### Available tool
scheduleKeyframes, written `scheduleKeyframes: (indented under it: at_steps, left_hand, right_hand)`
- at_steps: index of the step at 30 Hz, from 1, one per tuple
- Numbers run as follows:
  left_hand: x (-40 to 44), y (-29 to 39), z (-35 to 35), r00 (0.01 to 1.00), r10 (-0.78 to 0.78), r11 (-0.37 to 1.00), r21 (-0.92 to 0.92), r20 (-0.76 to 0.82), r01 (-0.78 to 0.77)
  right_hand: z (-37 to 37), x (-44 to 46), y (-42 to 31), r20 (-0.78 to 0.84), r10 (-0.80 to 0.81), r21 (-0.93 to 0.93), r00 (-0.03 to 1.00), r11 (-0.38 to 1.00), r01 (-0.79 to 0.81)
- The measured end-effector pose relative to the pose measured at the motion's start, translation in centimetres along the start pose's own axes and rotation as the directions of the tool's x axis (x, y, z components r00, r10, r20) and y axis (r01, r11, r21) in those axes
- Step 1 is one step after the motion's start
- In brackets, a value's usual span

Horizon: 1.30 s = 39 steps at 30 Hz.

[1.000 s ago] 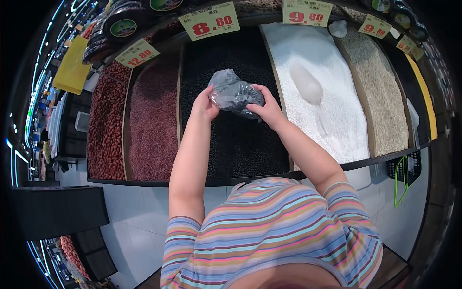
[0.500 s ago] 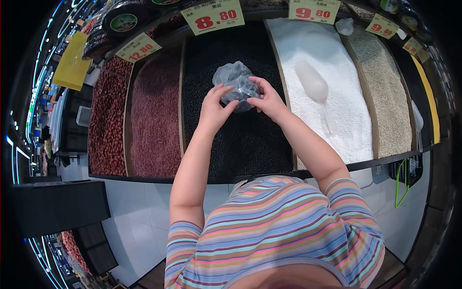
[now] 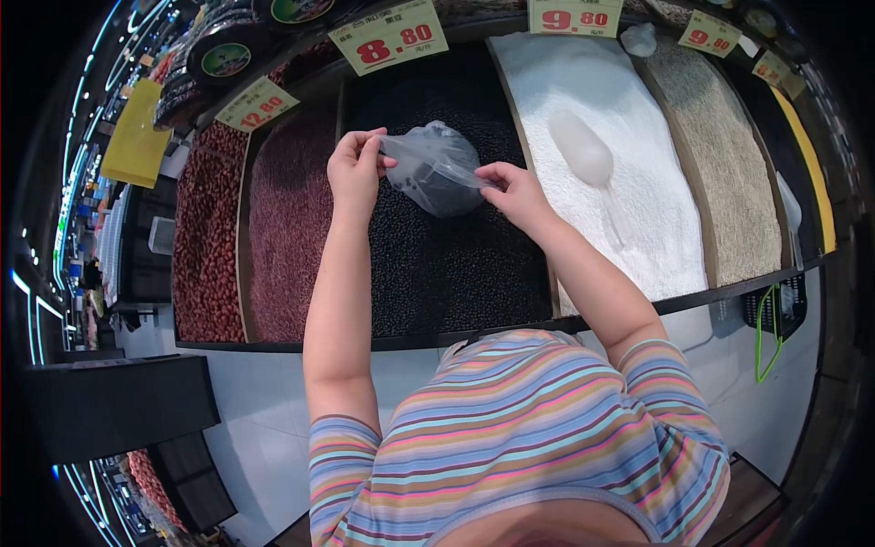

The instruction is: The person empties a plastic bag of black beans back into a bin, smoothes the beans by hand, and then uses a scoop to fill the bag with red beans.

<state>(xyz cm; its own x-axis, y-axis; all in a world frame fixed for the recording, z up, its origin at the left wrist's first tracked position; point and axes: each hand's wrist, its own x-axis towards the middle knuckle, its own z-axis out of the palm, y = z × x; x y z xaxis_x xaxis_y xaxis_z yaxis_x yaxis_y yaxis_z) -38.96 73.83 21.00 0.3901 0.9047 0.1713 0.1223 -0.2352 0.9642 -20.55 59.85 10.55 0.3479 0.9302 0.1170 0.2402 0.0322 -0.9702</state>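
A clear plastic bag (image 3: 436, 173) rests over the black beans (image 3: 437, 273), its top edge stretched between my two hands. Dark contents show through it, though I cannot tell whether these are beans inside or beans behind the film. My left hand (image 3: 357, 171) pinches the bag's left corner between thumb and fingers. On the other side my right hand (image 3: 512, 193) pinches the right corner. To the right, a translucent scoop (image 3: 583, 150) lies on the white rice-like grains (image 3: 638, 219), its handle pointing toward me.
Left of the black beans are bins of small reddish grains (image 3: 296, 237) and red dates or beans (image 3: 205, 264). Beige grains (image 3: 720, 173) fill a bin at right. Price signs (image 3: 389, 36) stand along the back. A black basket (image 3: 775, 310) with a green handle sits low at right.
My hands have moved apart, the left one going left and up. The bag, crumpled between the fingers before, is now pulled wide at its top edge.
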Motion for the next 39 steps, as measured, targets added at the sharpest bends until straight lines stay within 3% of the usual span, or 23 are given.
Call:
scheduleKeyframes:
  at_steps: [4,10,13,19,22,26,32,35,39]
  left_hand:
    - [0.6,0.8,0.8,0.996,0.087,0.996,-0.009,0.008,-0.087]
    - [1.8,1.3,0.1,0.979,0.196,0.98,-0.029,-0.057,-0.198]
    - [2.0,1.6,0.0,0.972,0.228,0.971,-0.061,-0.062,-0.232]
    - [2.1,2.5,-0.7,0.97,0.183,0.966,-0.153,-0.16,-0.208]
    - [2.4,3.1,-1.3,0.969,0.171,0.959,-0.195,-0.178,-0.205]
    - [2.4,3.0,-1.8,0.977,0.132,0.957,-0.233,-0.17,-0.17]
    - [2.5,4.1,-1.9,0.967,0.151,0.926,-0.312,-0.206,-0.211]
    - [2.6,4.3,-2.1,0.952,0.194,0.917,-0.302,-0.237,-0.262]
    - [2.9,4.4,-2.7,0.924,0.275,0.906,-0.25,-0.266,-0.341]
  right_hand:
    - [-0.6,-0.8,-1.0,-0.064,-0.116,-0.264,0.991,0.96,0.095]
    - [-2.0,-1.3,-1.9,-0.194,-0.307,-0.44,0.932,0.876,0.197]
    - [-2.4,-1.1,-2.8,-0.227,-0.343,-0.454,0.912,0.865,0.212]
    - [-3.3,-1.0,-5.7,-0.192,-0.265,-0.244,0.945,0.946,0.216]
    - [-4.0,-0.2,-7.5,-0.22,-0.354,-0.243,0.909,0.922,0.3]
    - [-4.5,1.1,-7.8,-0.179,-0.439,-0.461,0.881,0.828,0.319]
    - [-4.7,2.3,-9.2,-0.173,-0.417,-0.335,0.892,0.877,0.344]
    - [-5.2,2.8,-9.8,-0.155,-0.547,-0.506,0.823,0.759,0.41]
    - [-5.4,3.6,-10.9,-0.174,-0.591,-0.461,0.788,0.756,0.465]
